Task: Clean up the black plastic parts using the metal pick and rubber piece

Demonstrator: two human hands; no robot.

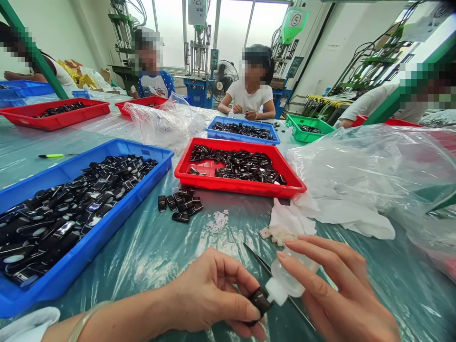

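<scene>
My left hand (213, 294) pinches a small black plastic part (259, 300) between thumb and fingers near the table's front edge. My right hand (338, 289) is wrapped round a small clear squeeze bottle (285, 280), whose white nozzle touches the black part. A thin dark tool (258, 259) lies on the table under the bottle. A small group of the same black parts (180, 205) lies loose on the green plastic-covered table, between a blue tray (146, 180) and a red tray (235, 185), both filled with such parts.
White cloth (295, 221) and white scraps (218, 222) lie ahead of my hands. A large crumpled clear bag (384, 175) fills the right side. Further trays, blue (245, 137), green (306, 135) and red (53, 121), stand farther back. Several other people sit around the table's far side.
</scene>
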